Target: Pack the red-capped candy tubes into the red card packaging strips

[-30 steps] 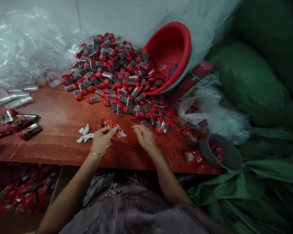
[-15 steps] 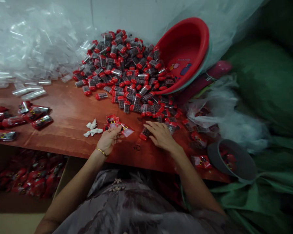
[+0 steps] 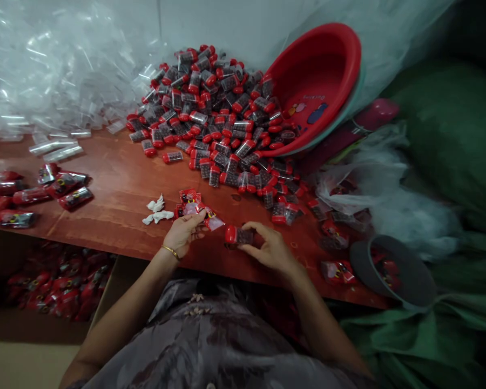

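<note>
My right hand point(image 3: 269, 249) pinches a small clear bottle with a red cap point(image 3: 237, 235) just above the wooden table point(image 3: 113, 189), cap pointing left. My left hand point(image 3: 183, 233), with a gold bangle at the wrist, is closed on a small red printed plastic bag point(image 3: 210, 220), close to the bottle. A few more red bags point(image 3: 189, 198) lie just beyond it. A large heap of the same red-capped bottles point(image 3: 214, 113) covers the far middle of the table.
A tipped red basin point(image 3: 319, 81) leans behind the heap. Clear plastic sleeves point(image 3: 52, 81) pile at the back left. Packed red bags point(image 3: 44, 186) lie at the left, more in a box point(image 3: 52, 283) below. White scraps point(image 3: 157, 210) are near my left hand. A grey bowl point(image 3: 392, 270) stands at the right edge.
My right hand reached to the edge of the heap, took one red-capped bottle and drew it back toward my left hand. My left hand kept hold of the red bag.
</note>
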Available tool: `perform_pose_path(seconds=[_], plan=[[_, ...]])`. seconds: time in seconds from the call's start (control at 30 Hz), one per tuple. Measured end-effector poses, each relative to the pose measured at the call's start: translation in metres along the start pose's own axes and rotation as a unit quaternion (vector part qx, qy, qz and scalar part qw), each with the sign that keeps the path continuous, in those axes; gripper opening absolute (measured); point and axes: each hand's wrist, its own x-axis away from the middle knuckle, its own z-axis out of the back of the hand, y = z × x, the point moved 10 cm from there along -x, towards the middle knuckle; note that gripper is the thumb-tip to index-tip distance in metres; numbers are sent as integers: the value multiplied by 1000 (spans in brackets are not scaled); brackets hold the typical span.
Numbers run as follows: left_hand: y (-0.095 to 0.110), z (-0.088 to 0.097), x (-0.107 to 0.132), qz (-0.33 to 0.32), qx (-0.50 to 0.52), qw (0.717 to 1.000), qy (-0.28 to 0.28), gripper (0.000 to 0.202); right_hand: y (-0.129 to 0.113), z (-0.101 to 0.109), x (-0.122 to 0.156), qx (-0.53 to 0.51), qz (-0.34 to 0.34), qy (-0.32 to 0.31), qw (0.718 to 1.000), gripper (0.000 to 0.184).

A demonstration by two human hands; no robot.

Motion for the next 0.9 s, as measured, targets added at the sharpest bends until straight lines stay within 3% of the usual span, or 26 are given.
perform_pose_path(seconds=[0.1,0.2,0.5,0.7,0.9], plan=[[0,0,-1,-13,2,1000,3,44,-23,10,8,-59,21,68,996,25],[2,-1,-1,-28,-10,1000,4,46,-35,7,6,-60,27,77,995,23],[8,6,-3,-45,-22,999,0,45,-33,-4,-3,-44,9,74,996,25],[12,-2,-4,-65,-49,996,-37,43,-28,-3,-5,-58,-10,93,994,27],[11,-10,3,-91,-1,996,-6,46,-27,-9,-4,-56,-15,114,992,29]])
